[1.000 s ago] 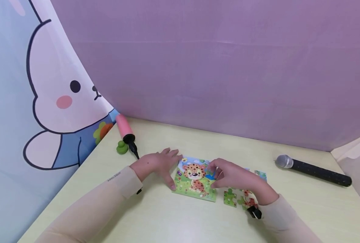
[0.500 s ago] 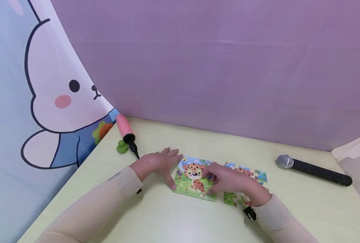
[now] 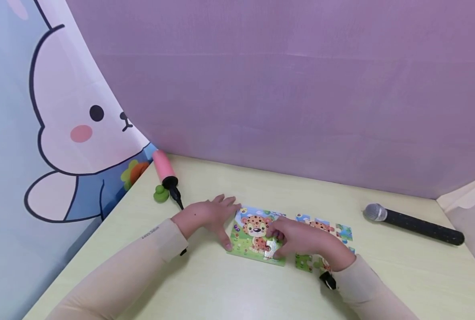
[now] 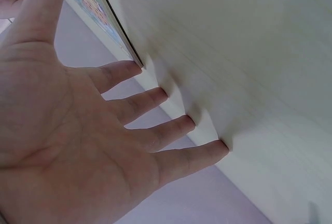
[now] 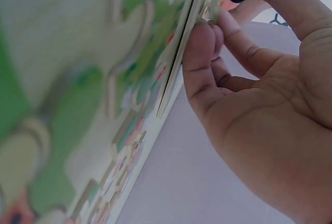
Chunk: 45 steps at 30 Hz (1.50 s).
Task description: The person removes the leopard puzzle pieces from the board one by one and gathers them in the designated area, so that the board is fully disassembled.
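Observation:
A square jigsaw puzzle [image 3: 257, 243] with a leopard picture lies on the table before me. My left hand [image 3: 211, 218] is at its left edge, fingers spread, thumb by the lower left corner; in the left wrist view the fingertips [image 4: 223, 145] touch the tabletop, the index finger right at the puzzle's corner. My right hand [image 3: 299, 235] is over the right side, thumb and curled fingers pinching a shiny jigsaw piece [image 3: 271, 249] at the lower right, tilted so it catches the light. In the right wrist view the right hand's fingertips [image 5: 202, 40] meet at the puzzle's edge.
Several loose jigsaw pieces [image 3: 344, 232] lie right of the puzzle, partly under my right forearm. A black microphone [image 3: 417, 225] rests further right. At the back left are a pink and black hand pump [image 3: 165, 169] and a small green duck [image 3: 161, 194]. A purple cloth [image 3: 285, 98] hangs behind.
My right hand has moved left and down over the puzzle. The lower right piece, flat before, now tilts with a bright glare. My left hand stays in place.

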Each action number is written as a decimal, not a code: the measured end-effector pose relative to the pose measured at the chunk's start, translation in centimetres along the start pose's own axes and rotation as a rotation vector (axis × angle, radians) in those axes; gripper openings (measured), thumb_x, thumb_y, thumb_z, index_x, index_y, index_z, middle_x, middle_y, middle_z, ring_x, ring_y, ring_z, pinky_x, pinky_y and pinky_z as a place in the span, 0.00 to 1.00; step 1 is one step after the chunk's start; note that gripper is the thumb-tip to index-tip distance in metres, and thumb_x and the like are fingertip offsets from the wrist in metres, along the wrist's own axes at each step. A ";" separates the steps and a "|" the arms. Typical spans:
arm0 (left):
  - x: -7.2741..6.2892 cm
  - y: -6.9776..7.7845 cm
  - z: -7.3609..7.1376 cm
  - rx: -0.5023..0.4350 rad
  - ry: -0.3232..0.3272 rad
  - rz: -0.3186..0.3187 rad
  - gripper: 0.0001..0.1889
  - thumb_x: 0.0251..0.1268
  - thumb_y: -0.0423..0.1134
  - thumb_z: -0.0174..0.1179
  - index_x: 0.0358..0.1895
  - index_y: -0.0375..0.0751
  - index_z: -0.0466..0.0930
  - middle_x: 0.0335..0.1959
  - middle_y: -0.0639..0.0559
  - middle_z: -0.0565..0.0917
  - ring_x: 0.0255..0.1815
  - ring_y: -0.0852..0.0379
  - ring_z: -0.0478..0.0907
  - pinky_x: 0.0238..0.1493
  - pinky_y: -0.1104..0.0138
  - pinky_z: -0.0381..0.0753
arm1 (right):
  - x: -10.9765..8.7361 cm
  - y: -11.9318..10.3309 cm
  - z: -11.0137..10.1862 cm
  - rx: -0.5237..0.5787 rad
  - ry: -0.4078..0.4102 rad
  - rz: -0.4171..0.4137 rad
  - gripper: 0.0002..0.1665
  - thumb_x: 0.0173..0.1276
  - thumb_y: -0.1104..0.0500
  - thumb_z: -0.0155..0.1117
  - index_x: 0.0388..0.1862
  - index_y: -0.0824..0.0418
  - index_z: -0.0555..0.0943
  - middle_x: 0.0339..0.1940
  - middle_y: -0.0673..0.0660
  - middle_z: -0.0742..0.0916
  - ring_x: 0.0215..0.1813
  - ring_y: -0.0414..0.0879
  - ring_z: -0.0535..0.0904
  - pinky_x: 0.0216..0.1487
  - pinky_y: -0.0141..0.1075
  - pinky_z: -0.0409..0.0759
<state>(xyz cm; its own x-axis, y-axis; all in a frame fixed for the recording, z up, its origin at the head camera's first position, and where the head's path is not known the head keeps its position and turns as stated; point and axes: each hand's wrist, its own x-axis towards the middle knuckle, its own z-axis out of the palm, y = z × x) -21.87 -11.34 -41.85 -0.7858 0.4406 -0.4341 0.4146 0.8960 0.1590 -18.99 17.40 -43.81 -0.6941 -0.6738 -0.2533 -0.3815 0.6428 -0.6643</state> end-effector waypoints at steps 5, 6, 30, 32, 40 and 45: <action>0.0 0.0 0.1 0.000 0.001 0.003 0.72 0.41 0.70 0.82 0.89 0.52 0.49 0.92 0.46 0.45 0.92 0.32 0.41 0.85 0.31 0.56 | 0.0 0.4 0.0 -0.011 0.002 -0.029 0.24 0.64 0.54 0.82 0.55 0.54 0.81 0.47 0.54 0.79 0.46 0.47 0.74 0.44 0.31 0.77; 0.0 -0.1 0.1 -0.001 0.002 0.004 0.72 0.42 0.70 0.83 0.89 0.52 0.49 0.92 0.46 0.46 0.91 0.32 0.41 0.85 0.31 0.56 | 0.0 0.4 0.0 -0.016 0.003 -0.034 0.23 0.64 0.54 0.82 0.54 0.53 0.81 0.47 0.54 0.78 0.46 0.47 0.74 0.44 0.31 0.77; 0.0 -0.1 0.1 -0.005 -0.001 0.008 0.71 0.43 0.70 0.82 0.89 0.52 0.49 0.92 0.46 0.45 0.92 0.33 0.41 0.86 0.33 0.55 | -0.3 0.0 0.4 -0.070 0.027 -0.055 0.19 0.65 0.59 0.80 0.51 0.51 0.82 0.46 0.53 0.76 0.42 0.45 0.73 0.41 0.31 0.77; 0.0 0.0 0.1 -0.005 0.001 0.009 0.71 0.43 0.70 0.82 0.89 0.52 0.49 0.92 0.46 0.45 0.92 0.33 0.41 0.86 0.33 0.55 | -0.3 -0.1 0.4 -0.067 0.029 -0.049 0.19 0.65 0.59 0.80 0.51 0.51 0.82 0.46 0.53 0.76 0.43 0.45 0.73 0.40 0.31 0.77; 0.0 -0.1 0.2 0.015 -0.006 0.009 0.72 0.43 0.71 0.81 0.89 0.52 0.47 0.92 0.46 0.44 0.92 0.33 0.40 0.86 0.33 0.55 | -0.6 -0.4 0.5 -0.059 0.038 -0.035 0.18 0.68 0.60 0.78 0.51 0.50 0.81 0.47 0.52 0.75 0.43 0.46 0.72 0.39 0.32 0.76; 0.0 0.0 0.2 0.009 0.001 0.013 0.72 0.43 0.70 0.82 0.89 0.52 0.48 0.92 0.46 0.45 0.92 0.32 0.40 0.86 0.32 0.55 | -0.6 -0.3 0.7 -0.075 0.049 -0.038 0.16 0.69 0.61 0.76 0.52 0.49 0.82 0.47 0.51 0.75 0.43 0.45 0.73 0.40 0.31 0.78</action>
<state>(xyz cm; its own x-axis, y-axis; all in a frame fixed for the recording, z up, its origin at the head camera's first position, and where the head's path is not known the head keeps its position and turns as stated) -21.77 -11.41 -42.00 -0.7809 0.4523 -0.4309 0.4289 0.8897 0.1565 -18.08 17.37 -43.96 -0.7066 -0.6808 -0.1930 -0.4515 0.6438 -0.6177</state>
